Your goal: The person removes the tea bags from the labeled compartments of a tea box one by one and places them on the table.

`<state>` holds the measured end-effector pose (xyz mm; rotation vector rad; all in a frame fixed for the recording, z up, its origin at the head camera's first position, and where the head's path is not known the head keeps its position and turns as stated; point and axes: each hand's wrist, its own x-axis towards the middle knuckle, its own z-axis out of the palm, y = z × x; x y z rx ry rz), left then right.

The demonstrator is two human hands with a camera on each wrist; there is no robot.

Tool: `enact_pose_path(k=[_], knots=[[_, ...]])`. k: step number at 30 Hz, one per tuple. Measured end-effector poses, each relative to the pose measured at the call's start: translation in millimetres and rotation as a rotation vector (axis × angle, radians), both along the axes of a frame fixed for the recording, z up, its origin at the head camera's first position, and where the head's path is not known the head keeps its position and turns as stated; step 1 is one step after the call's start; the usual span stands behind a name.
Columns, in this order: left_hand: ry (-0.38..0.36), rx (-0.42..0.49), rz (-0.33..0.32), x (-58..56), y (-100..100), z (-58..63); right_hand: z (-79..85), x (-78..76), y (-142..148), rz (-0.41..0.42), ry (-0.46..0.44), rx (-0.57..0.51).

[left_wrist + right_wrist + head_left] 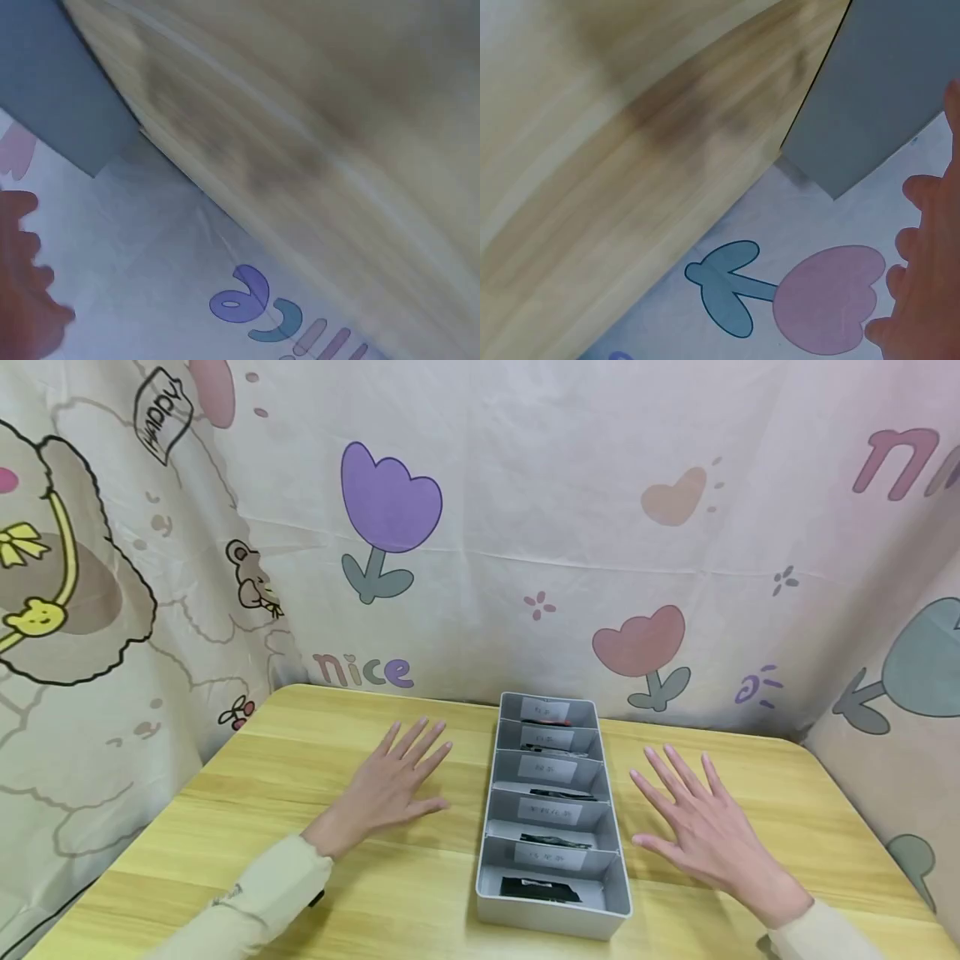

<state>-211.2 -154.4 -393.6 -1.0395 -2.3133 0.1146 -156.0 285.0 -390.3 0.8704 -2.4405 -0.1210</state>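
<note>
A long grey divided box (pixel 555 920) stands on the table, its labelled compartments running in a row away from me. Flat dark packets lie inside, among them a black packet (pixel 540 889) in the nearest compartment. To the left of the box my left hand (pixel 393 781) is spread, palm down, touching neither box nor packets. My right hand (pixel 701 822) is spread in the same way on the other side. In the left wrist view the box's side wall (pixel 67 82) shows at the upper left; in the right wrist view that wall (pixel 877 97) is at the upper right.
The wooden table (pixel 247 777) extends on both sides of the box. Behind it hangs a printed curtain (pixel 510 485) with flowers and lettering, which also closes off the left and right sides. The box's far end lies near the table's back edge.
</note>
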Motion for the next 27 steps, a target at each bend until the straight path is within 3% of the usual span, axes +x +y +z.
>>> enact_pose_path(k=[3, 8, 12, 15, 18, 21, 27], knots=[[-0.214, 0.121, -0.056, 10.8, 7.0, 7.2, -1.5, 3.2, -0.5, -0.025, -0.040, -0.014], [-0.583, 0.418, -0.103, 29.1, 22.1, 17.6, -2.9, 8.3, -3.5, -0.069, -0.117, -0.053], [-0.768, 0.653, -0.141, 42.9, 33.8, 21.6, -3.6, 11.9, -10.3, -0.075, -0.172, -0.106], [-0.873, 0.762, -0.205, 54.4, 39.6, 22.7, -3.4, 14.2, -16.5, -0.063, -0.199, -0.156], [-0.973, 0.772, -0.204, 66.5, 43.2, 22.0, -1.8, 16.4, -21.5, -0.050, -0.211, -0.207], [-1.055, 0.721, -0.163, 75.8, 46.2, 17.6, 1.0, 18.5, -26.0, -0.037, -0.215, -0.242], [-1.122, 0.585, -0.136, 84.4, 49.8, 2.7, 6.7, 25.3, -39.9, 0.019, -0.212, -0.295]])
